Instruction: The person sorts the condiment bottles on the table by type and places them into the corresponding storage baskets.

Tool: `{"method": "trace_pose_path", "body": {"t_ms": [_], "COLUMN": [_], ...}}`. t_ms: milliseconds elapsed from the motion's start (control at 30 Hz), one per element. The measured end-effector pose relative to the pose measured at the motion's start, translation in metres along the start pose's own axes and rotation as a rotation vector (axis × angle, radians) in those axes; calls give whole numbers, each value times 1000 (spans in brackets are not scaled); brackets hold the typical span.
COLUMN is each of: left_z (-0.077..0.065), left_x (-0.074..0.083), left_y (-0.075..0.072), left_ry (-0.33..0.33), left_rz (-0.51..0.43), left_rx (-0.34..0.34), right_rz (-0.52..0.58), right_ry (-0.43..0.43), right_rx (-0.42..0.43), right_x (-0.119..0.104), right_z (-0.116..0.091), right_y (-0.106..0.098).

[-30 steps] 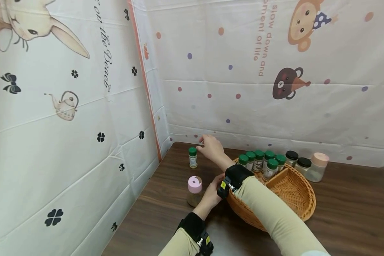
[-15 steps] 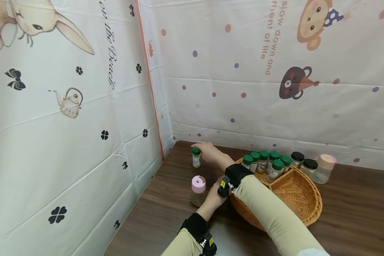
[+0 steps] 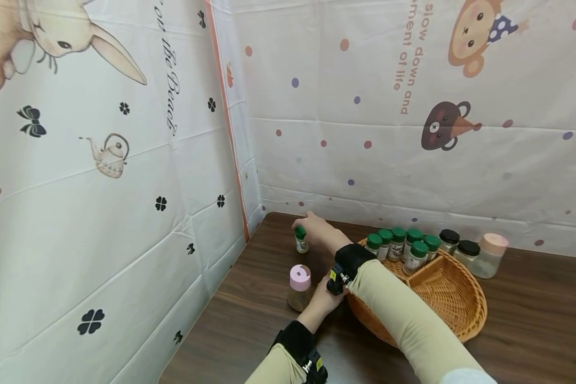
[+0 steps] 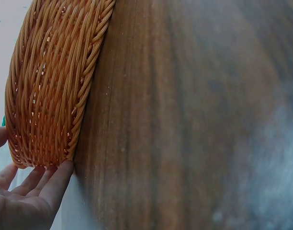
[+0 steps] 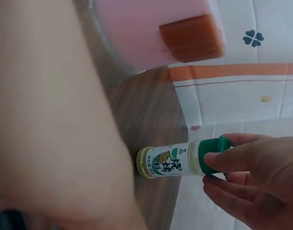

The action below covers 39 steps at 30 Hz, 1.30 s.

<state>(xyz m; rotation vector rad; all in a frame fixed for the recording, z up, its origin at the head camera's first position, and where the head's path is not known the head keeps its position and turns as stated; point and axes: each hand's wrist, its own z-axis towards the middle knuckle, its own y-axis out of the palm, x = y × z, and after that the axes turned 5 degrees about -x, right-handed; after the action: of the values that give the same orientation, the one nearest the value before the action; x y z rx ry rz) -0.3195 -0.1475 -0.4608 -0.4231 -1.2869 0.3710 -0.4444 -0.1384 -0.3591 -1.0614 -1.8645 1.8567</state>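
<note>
head: high, forward-down | left wrist: close on basket (image 4: 50, 91) | right wrist: close on green-capped bottle (image 5: 171, 160) | head shows both

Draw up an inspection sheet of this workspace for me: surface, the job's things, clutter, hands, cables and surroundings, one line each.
Surface: dark wood-grain table.
Job's things: single green-capped jar, slightly tilted, base contact with the table unclear; wicker basket with a divider and six green-capped jars grouped in one compartment.
Clutter: pink-lidded jar upright near the left hand; two black-lidded jars and a peach-lidded jar by the basket's far rim.
Hands: right hand grips the single jar's cap; left hand holds the basket's side.
Cables: nothing seen.
Surroundings: printed white sheets along two sides.
</note>
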Motion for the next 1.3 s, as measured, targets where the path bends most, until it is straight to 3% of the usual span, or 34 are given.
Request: {"method": "trace_pose_path", "body": {"t_ms": [267,633,933,1300], "left_z": [3,0,2,0], "left_x": [-2,1,2,6], "left_y": [-1,2,2,2], "left_ry": [-49,-164,-205,-225], "left_rz": [-52,-345,-363,-459], "left_rx": [-30,-51,-61,-110], "right_rz": [-44,-23,-24,95], "right_ry": [-12,-20,-52,-27], "right_rx": [60,71,174,278], "right_x": [11,17,22,35], "right_z": [3,-16,-37,-60], "right_y": [-1,-15,-15,-19]}}
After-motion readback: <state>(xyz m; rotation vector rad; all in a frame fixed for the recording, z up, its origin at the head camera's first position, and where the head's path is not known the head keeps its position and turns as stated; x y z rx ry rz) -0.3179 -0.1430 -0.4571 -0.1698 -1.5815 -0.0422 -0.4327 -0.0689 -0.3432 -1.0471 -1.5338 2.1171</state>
